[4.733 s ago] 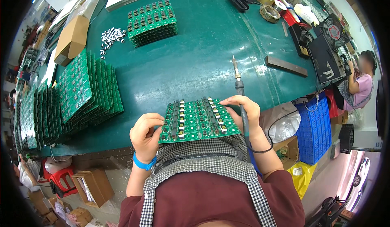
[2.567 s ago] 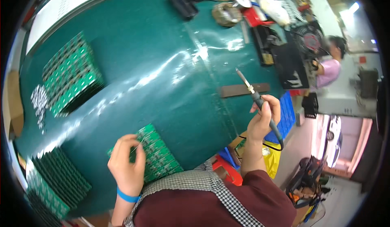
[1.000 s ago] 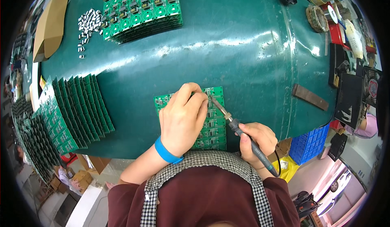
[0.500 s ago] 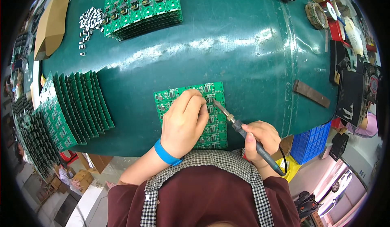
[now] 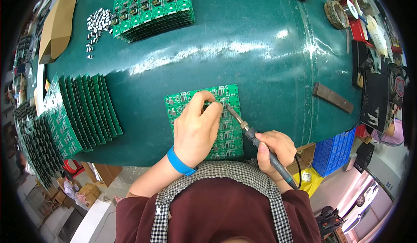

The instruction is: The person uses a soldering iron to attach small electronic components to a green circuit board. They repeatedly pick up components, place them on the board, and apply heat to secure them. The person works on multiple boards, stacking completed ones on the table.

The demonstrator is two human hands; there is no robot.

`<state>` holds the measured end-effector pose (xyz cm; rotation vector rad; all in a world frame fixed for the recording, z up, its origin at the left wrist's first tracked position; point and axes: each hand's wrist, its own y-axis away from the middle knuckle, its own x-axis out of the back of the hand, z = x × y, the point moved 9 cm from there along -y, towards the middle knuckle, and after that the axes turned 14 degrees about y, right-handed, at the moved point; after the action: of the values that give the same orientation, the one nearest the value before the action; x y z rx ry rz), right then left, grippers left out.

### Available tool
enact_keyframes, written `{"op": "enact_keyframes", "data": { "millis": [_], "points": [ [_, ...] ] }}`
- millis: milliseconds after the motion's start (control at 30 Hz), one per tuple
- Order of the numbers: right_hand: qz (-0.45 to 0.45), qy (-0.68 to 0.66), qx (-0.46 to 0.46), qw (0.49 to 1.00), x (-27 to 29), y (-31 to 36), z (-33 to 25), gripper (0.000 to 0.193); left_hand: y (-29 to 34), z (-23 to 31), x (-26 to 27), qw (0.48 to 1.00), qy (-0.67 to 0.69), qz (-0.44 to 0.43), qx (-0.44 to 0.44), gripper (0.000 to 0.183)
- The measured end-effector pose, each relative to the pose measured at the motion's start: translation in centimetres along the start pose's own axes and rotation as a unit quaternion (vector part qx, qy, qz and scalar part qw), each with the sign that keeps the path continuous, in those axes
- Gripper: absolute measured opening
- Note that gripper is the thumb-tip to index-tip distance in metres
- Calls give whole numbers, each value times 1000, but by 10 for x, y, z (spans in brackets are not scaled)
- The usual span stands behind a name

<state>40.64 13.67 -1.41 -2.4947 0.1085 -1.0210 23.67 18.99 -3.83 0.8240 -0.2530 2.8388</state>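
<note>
A green panel of joined circuit boards (image 5: 230,137) lies flat on the table in front of me, with small components across it. My left hand (image 5: 193,130), a blue band at its wrist, rests over the panel's upper middle. Its thumb and fingers are bent together at the board, and whatever they pinch is hidden. In my right hand (image 5: 278,151) is a soldering iron (image 5: 251,134), gripped by its dark handle like a pen. The iron's tip meets the panel close beside my left fingertips; whether it touches a joint I cannot tell.
Stacked boards (image 5: 156,17) stand at the back, beside a pile of small white parts (image 5: 99,20). More panels stand in a row (image 5: 89,112) at left, near an open cardboard box (image 5: 57,30). A dark bar (image 5: 333,97), a small fan (image 5: 397,83) and a blue crate (image 5: 333,153) are at right.
The iron and my right hand have shifted slightly left. My left fingers have changed their bend a little over the panel, their tips staying near the iron's tip.
</note>
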Motion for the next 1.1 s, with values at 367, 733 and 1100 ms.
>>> {"op": "enact_keyframes", "data": {
  "millis": [367, 733, 1100],
  "points": [
    [12, -2, 18, 1000, 11, 9, -1, 11, 11, 5, 4, 998, 60, 8, -20, 19],
    [14, 4, 26, 1000, 7, 12, -4, 11, 13, 7, -1, 998, 54, 9, -28, 19],
    [26, 13, 38, 999, 13, 20, -11, 9, 17, 6, -2, 999, 44, -11, 11, 17]
  ]
}}
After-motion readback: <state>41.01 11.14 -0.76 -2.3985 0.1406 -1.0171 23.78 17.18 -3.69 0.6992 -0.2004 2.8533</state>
